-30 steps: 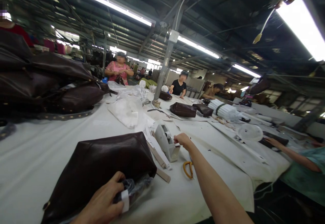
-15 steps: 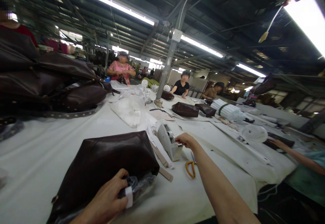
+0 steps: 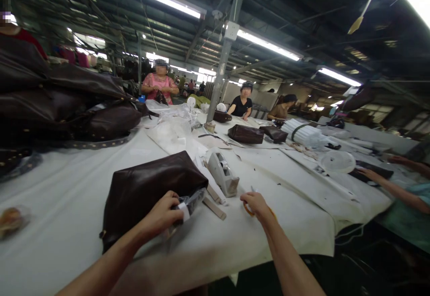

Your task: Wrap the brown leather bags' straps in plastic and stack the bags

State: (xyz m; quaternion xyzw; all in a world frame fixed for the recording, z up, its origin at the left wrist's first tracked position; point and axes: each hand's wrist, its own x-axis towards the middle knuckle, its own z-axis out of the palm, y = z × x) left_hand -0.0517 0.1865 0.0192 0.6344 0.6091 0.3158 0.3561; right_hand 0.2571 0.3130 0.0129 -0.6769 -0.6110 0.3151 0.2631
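A dark brown leather bag [image 3: 144,186] lies on the white-covered table in front of me. My left hand [image 3: 168,211] is closed at its right end, around a clear-plastic-wrapped bundle [image 3: 193,201] with a white band [image 3: 184,211]. My right hand [image 3: 255,203] is in a pinch right of the grey tape dispenser [image 3: 223,175], apart from it. Whatever its fingertips hold is too small to make out. Orange-handled scissors [image 3: 248,211] show partly behind that hand, which hides most of them.
Beige and white strips [image 3: 215,208] lie beside the dispenser. Dark leather bags [image 3: 70,103] are heaped at left. More brown bags [image 3: 246,134], a white bundle [image 3: 300,132] and a white fan [image 3: 337,162] are farther off. A co-worker's hand [image 3: 369,174] is at right; other people stand beyond.
My right hand has pulled away from the tape dispenser, back toward me, and is now over the scissors. My left hand keeps its hold on the wrapped bundle. The view has shifted slightly.
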